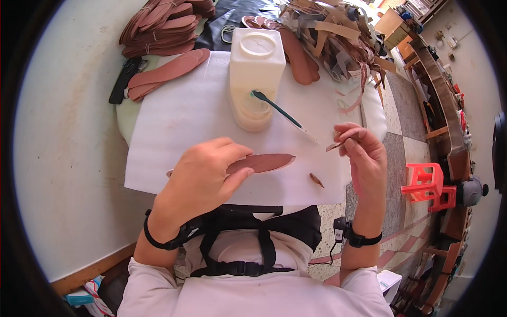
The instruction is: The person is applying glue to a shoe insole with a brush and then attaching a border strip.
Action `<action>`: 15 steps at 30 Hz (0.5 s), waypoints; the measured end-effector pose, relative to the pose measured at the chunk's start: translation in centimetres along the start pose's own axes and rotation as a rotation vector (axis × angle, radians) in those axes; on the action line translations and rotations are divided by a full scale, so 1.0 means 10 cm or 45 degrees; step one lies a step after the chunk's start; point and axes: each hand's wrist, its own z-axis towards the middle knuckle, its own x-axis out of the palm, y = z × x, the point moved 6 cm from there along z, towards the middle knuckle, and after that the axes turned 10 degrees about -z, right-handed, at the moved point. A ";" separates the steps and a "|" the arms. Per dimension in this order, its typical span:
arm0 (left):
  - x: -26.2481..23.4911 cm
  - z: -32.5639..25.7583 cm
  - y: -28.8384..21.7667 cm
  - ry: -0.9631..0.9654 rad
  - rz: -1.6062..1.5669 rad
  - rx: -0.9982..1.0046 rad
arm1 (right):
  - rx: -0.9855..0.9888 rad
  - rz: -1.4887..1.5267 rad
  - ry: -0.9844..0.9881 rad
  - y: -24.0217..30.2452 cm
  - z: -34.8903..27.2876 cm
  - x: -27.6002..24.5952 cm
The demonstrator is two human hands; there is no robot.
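A reddish-brown insole [264,162] lies level in my left hand [206,171], gripped between thumb and fingers above the white sheet. Part of it is covered by that hand, and its pale edge shows along the tip. My right hand [365,156], raised off to the right, pinches a small brown scrap strip [343,141]. Another curled brown scrap [317,180] rests on the sheet between the hands. Beyond them stands a cut-open white plastic jug [257,66] with pale paste in its lower opening. A dark green brush-like stick [282,112] leans out of that opening, its pale end toward the right.
White sheeting [158,142] covers the worktable. Bundled insoles [163,26] are piled at the far left, with loose insoles [166,74] and a black-handled tool [125,79] nearby. A tangled heap of offcuts [338,42] fills the far right. Red stools [425,182] stand on the floor.
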 end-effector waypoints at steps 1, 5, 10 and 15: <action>0.01 0.00 0.01 -0.027 -0.038 -0.020 | -0.015 -0.033 -0.014 0.04 0.02 0.03; 0.04 -0.03 0.07 -0.151 -0.155 -0.007 | -0.012 0.034 0.155 0.05 0.06 0.14; 0.03 -0.07 0.08 -0.288 -0.238 -0.041 | 0.036 -0.142 0.301 0.22 0.14 0.36; -0.01 -0.08 0.11 -0.326 -0.279 -0.025 | 0.104 -0.341 0.420 0.27 0.15 0.61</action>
